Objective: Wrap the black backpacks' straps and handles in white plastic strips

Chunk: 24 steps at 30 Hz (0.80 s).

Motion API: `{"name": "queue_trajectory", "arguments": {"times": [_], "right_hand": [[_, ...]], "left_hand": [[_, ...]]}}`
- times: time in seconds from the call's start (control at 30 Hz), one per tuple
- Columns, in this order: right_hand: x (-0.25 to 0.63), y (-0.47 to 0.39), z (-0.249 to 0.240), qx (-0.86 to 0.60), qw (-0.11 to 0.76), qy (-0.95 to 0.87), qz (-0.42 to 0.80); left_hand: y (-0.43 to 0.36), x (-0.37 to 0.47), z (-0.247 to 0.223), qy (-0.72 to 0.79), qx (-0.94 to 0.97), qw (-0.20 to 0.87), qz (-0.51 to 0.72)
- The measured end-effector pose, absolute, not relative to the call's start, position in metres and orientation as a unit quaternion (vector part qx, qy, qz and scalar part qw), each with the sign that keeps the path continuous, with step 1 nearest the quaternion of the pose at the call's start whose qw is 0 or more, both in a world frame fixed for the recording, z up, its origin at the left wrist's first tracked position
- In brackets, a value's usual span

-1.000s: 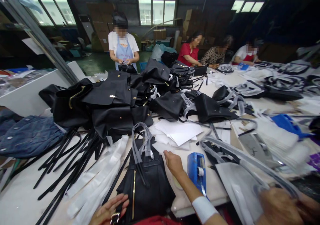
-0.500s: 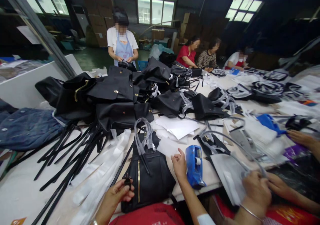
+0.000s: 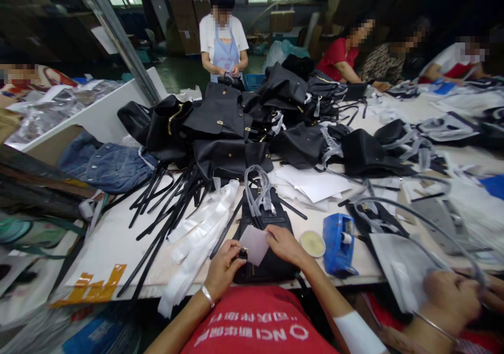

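One translucent sheet (image 3: 254,245) is above the black bag (image 3: 271,271), its edge pinched in the right hand (image 3: 282,242), grip closed, left hand (image 3: 224,264) pinching a small buckle (image 3: 243,252); likely light, bendable, easily creased, best held by edges.

Left forearm (image 3: 181,321) and right forearm (image 3: 318,284) angle inward from low in view, converging before the torso. Left grip (image 3: 223,268): thumb and forefinger pinched, other fingers curled; bracelet (image 3: 207,295) at wrist. Right grip (image 3: 284,242): slightly farther forward, back uppermost, thumb and fingertips closed. Grips near each other, apart. White band (image 3: 359,332) round right forearm.
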State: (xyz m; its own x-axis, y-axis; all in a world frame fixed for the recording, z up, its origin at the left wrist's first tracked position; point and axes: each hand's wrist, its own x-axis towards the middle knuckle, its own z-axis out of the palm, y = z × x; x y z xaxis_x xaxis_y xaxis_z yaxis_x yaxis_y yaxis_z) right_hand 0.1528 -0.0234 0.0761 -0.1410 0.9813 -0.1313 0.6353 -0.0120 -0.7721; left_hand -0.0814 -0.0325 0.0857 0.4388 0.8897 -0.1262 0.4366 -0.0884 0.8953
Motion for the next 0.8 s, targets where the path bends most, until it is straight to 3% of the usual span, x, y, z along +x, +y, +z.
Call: {"name": "queue_trajectory", "arguments": {"times": [0.13, 0.4, 0.63, 0.8], "right_hand": [[0.13, -0.013, 0.075, -0.565, 0.209, -0.691, 0.4], [0.12, -0.008, 0.07, -0.549, 0.197, -0.714, 0.388], [0.116, -0.029, 0.05, -0.589, 0.375, -0.532, 0.479], [0.108, -0.038, 0.04, -0.527, 0.445, -0.379, 0.617]], "left_hand": [[-0.033, -0.082, 0.085, 0.481, 0.714, 0.43, 0.273], [-0.016, -0.081, 0.065, 0.47, 0.638, 0.558, 0.247], [-0.007, -0.073, 0.048, 0.456, 0.573, 0.613, 0.296], [-0.006, -0.071, 0.04, 0.472, 0.548, 0.623, 0.297]]}}
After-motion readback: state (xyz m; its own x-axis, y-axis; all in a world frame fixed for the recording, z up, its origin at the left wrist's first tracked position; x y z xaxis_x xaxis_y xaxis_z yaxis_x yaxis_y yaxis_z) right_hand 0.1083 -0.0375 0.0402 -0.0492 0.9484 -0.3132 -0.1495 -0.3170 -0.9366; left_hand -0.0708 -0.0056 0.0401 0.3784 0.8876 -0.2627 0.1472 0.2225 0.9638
